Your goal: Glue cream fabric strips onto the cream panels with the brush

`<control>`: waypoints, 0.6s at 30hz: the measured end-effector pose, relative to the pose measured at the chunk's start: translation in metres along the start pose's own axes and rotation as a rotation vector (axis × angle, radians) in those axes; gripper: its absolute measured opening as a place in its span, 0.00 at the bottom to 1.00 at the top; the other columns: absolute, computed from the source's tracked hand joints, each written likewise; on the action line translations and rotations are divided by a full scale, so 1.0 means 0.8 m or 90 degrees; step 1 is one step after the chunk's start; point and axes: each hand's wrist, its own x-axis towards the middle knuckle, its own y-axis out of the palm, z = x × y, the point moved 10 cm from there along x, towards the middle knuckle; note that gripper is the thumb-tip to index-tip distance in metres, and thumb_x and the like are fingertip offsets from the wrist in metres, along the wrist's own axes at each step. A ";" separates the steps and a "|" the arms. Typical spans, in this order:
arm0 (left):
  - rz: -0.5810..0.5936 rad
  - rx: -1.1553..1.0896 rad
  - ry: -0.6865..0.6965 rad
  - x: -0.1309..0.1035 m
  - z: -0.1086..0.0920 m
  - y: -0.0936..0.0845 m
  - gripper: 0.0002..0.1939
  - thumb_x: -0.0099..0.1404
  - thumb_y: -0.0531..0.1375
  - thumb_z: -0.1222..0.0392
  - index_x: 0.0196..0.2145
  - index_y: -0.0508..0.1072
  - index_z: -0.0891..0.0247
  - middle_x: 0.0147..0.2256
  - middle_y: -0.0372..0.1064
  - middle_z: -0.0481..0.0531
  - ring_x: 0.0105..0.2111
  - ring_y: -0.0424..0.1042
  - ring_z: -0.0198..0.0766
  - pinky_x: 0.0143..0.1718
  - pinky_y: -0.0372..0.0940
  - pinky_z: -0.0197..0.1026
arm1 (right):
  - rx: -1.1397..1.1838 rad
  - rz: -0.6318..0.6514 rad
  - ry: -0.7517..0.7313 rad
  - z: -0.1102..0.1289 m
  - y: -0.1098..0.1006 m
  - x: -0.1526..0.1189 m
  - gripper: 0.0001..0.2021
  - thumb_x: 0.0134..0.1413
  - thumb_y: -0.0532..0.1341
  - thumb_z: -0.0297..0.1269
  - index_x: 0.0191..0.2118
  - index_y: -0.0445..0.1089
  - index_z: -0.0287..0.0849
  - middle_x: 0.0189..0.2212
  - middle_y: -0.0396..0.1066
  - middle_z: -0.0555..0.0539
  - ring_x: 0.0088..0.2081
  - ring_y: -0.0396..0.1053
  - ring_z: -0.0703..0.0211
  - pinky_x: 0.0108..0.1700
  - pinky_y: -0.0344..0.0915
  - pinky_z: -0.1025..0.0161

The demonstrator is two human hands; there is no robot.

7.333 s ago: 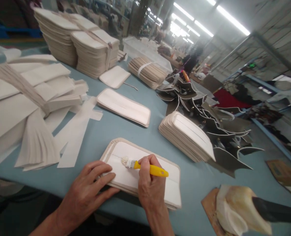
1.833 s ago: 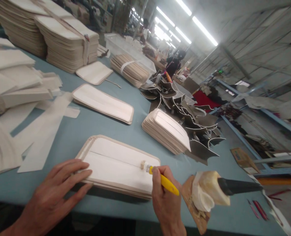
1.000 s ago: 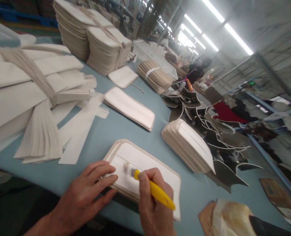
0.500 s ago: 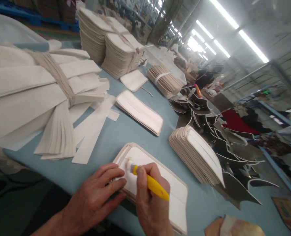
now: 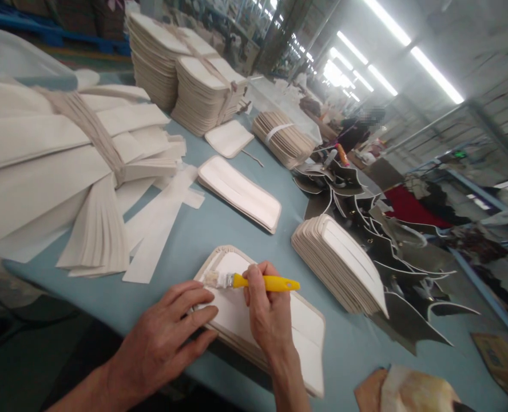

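Right hand (image 5: 271, 309): fingers clamped on a flat paintbrush (image 5: 242, 281); yellow handle with end hole, metal ferrule, pale bristles; long axis crosswise, bristles to the left, handle end to the right, over the far-left part of the panel stack (image 5: 232, 313). Stack: white top face, beige border, long axis slanting far-left to near-right. Left hand (image 5: 163, 335): fingers slightly apart, on the stack's left end. Beneath: blue-grey surface (image 5: 179, 243).

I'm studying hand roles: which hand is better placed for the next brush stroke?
Probably the right hand: it grips the yellow-handled paintbrush, bristles at the left end of the white panel. The left hand rests on that panel's edge.
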 end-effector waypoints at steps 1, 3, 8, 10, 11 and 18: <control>-0.001 -0.001 0.002 0.000 -0.001 0.000 0.11 0.70 0.62 0.67 0.49 0.77 0.60 0.47 0.77 0.54 0.54 0.73 0.43 0.59 0.71 0.45 | -0.016 -0.006 -0.002 -0.003 -0.004 0.003 0.21 0.70 0.57 0.57 0.32 0.62 0.46 0.20 0.55 0.58 0.21 0.52 0.65 0.23 0.50 0.67; 0.005 0.000 0.003 0.001 -0.001 0.001 0.11 0.70 0.62 0.68 0.49 0.77 0.60 0.47 0.77 0.54 0.54 0.73 0.42 0.59 0.71 0.44 | -0.033 -0.034 -0.017 -0.002 -0.015 0.006 0.20 0.71 0.57 0.56 0.32 0.63 0.46 0.21 0.55 0.58 0.22 0.52 0.65 0.24 0.50 0.67; 0.013 0.025 0.007 0.000 0.001 0.001 0.11 0.70 0.63 0.67 0.49 0.78 0.59 0.48 0.77 0.54 0.54 0.73 0.42 0.59 0.71 0.45 | -0.036 0.026 -0.058 0.013 -0.006 0.003 0.20 0.72 0.56 0.54 0.32 0.63 0.46 0.21 0.57 0.58 0.22 0.54 0.64 0.25 0.54 0.66; 0.015 0.025 0.010 -0.001 0.001 0.001 0.12 0.69 0.63 0.67 0.49 0.77 0.59 0.48 0.77 0.54 0.55 0.73 0.42 0.60 0.71 0.45 | -0.072 0.019 -0.062 0.012 -0.008 0.002 0.20 0.72 0.56 0.54 0.31 0.64 0.46 0.21 0.58 0.57 0.22 0.54 0.64 0.25 0.53 0.66; 0.019 0.023 0.010 -0.002 0.002 0.002 0.12 0.69 0.63 0.68 0.49 0.77 0.59 0.48 0.76 0.54 0.55 0.73 0.42 0.60 0.71 0.45 | -0.080 -0.014 -0.062 0.011 -0.016 0.002 0.20 0.72 0.56 0.54 0.31 0.64 0.45 0.20 0.57 0.57 0.22 0.54 0.64 0.24 0.53 0.66; 0.019 0.036 0.012 -0.005 0.004 0.003 0.12 0.69 0.63 0.66 0.50 0.77 0.58 0.49 0.76 0.55 0.55 0.72 0.44 0.59 0.72 0.45 | -0.019 -0.078 -0.066 0.002 -0.020 -0.004 0.21 0.72 0.55 0.56 0.32 0.63 0.46 0.20 0.57 0.58 0.22 0.55 0.64 0.24 0.54 0.66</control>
